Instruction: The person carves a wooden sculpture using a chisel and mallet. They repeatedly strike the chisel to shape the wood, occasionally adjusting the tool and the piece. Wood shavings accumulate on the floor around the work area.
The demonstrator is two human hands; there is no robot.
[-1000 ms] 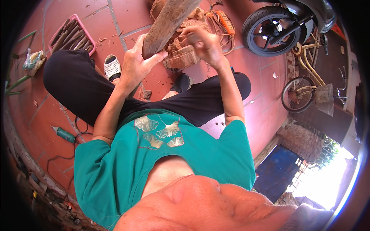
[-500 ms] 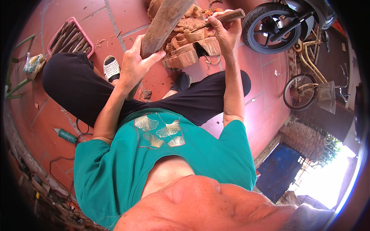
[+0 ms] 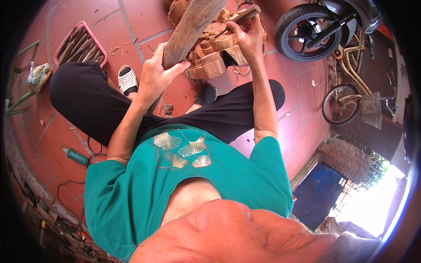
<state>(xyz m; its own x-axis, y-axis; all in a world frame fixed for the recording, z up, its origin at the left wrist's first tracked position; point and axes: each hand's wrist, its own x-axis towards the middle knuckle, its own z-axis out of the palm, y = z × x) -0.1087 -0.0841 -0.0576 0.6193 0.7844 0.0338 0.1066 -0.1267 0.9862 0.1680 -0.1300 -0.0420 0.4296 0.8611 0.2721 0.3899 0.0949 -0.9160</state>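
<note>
A carved block of reddish-brown wood [image 3: 204, 66] rests on the floor before my feet, its upper part hidden behind the mallet. My left hand [image 3: 154, 79] is closed round a wooden mallet [image 3: 193, 31], whose thick, worn head slants up in front of the carving. Below the wrist a bit of its handle shows. In my right hand [image 3: 251, 44] is a chisel [image 3: 245, 15] with a wooden handle, gripped between thumb and fingers. Its thin dark blade points down left toward the carving; whether the tip touches the wood I cannot tell.
A pink basket [image 3: 104, 51] of chisels or similar tools sits at the far left, near a plastic bag [image 3: 38, 75]. A green power tool [image 3: 75, 156] with a cord lies at left. A motorbike wheel [image 3: 307, 33] and a bicycle [image 3: 342, 104] stand at right. Wood chips dot the tiles.
My right hand and the chisel have shifted a little to the left, and the chisel's handle tilts more steeply. The mallet in my left hand has moved slightly right.
</note>
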